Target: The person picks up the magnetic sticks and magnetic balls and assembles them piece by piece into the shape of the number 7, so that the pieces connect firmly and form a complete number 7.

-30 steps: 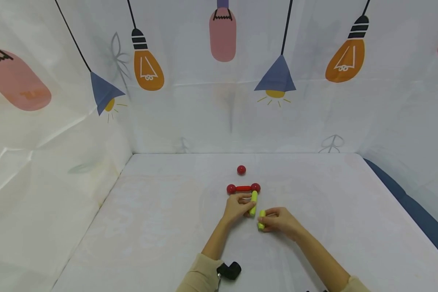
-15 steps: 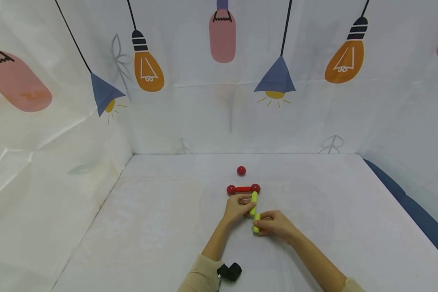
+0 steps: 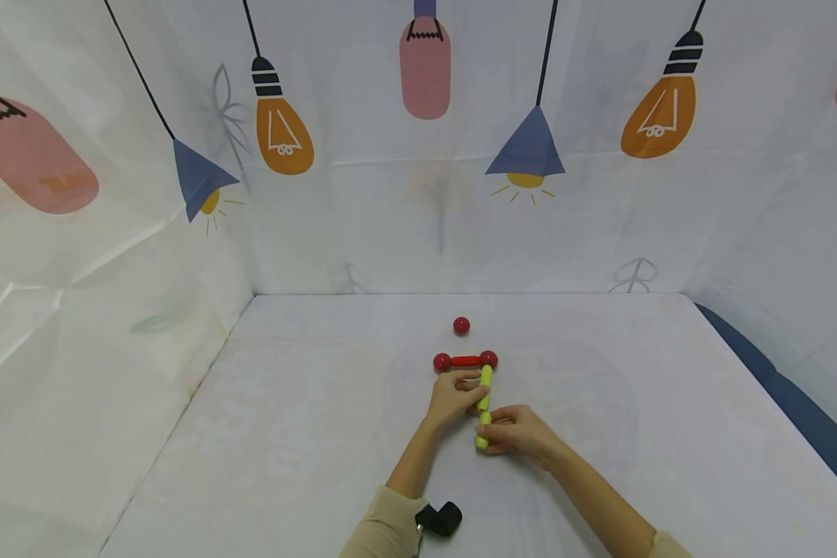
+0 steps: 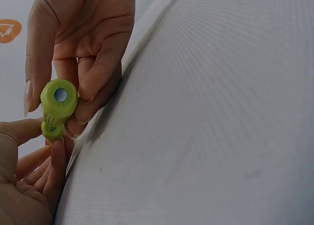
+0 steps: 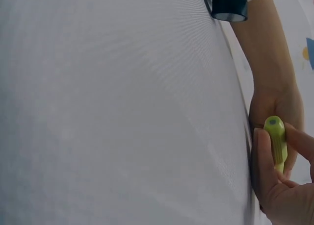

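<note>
In the head view my left hand (image 3: pixel 452 397) pinches a yellow-green magnetic rod (image 3: pixel 485 386), whose far end meets a red ball (image 3: pixel 488 359). Between thumb and fingers my right hand (image 3: pixel 526 434) pinches a second yellow-green magnetic rod (image 4: pixel 60 95), which has a round inset in its end. The two rods line up nearly end to end, apparently in contact. A red rod (image 3: pixel 465 361) joins that ball to another red ball (image 3: pixel 442 362) on the left. The right wrist view shows the right hand's fingers on both sides of its rod (image 5: pixel 276 137).
A lone red ball (image 3: pixel 462 325) lies farther back on the white table (image 3: pixel 307 434). A printed white sheet (image 3: pixel 390 225) hangs behind the table and along its sides. A black wrist camera (image 3: pixel 439 518) sits by the left sleeve.
My right hand has moved left and slightly nearer the table's front, bringing its rod from beside the left hand's rod into line with it. The left hand stays put.
</note>
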Action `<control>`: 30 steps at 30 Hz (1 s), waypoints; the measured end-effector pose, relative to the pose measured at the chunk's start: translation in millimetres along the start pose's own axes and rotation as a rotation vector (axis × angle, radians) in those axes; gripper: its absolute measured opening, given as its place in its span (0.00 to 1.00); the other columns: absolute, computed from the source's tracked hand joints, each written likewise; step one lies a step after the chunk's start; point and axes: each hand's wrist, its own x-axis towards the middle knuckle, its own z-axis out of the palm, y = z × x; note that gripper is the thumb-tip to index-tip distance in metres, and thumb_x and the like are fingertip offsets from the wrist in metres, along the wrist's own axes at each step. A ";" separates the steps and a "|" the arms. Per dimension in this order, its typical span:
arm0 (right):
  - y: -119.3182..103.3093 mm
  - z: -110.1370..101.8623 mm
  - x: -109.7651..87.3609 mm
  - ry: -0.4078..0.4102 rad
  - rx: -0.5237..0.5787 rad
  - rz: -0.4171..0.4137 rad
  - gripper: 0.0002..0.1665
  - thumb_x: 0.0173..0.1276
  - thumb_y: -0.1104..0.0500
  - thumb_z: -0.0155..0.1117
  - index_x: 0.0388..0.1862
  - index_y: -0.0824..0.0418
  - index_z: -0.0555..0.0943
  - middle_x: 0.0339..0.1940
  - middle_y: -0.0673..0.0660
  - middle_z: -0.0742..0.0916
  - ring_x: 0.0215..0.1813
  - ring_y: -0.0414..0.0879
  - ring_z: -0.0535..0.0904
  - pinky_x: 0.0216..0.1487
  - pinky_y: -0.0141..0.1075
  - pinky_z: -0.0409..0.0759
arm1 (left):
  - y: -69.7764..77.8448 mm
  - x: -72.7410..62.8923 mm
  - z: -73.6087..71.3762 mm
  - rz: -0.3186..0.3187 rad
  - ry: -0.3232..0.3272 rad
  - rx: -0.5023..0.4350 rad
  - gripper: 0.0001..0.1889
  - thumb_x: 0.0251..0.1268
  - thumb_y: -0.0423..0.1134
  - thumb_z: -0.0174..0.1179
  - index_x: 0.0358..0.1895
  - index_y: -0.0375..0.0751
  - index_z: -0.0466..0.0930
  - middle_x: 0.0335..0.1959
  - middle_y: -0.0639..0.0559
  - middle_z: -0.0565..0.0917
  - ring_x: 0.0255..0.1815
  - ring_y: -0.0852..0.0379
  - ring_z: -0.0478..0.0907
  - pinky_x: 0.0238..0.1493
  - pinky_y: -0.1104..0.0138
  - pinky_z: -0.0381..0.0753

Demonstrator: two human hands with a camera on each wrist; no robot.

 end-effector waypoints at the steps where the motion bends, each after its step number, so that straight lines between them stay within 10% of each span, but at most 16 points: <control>1: -0.2 1.2 0.2 0.000 -0.004 0.002 0.27 0.62 0.59 0.66 0.49 0.81 0.72 0.30 0.54 0.85 0.31 0.41 0.82 0.39 0.38 0.83 | -0.2 -0.1 0.0 0.000 0.000 0.000 0.18 0.59 0.30 0.61 0.51 0.21 0.76 0.39 0.31 0.83 0.25 0.54 0.82 0.27 0.63 0.82; 30: 0.8 3.4 11.5 0.043 0.082 0.136 0.25 0.64 0.57 0.64 0.50 0.77 0.75 0.28 0.54 0.84 0.30 0.42 0.83 0.37 0.36 0.83 | -0.8 -2.2 1.0 0.010 0.010 0.025 0.18 0.58 0.30 0.61 0.51 0.22 0.76 0.37 0.32 0.84 0.26 0.56 0.81 0.28 0.67 0.81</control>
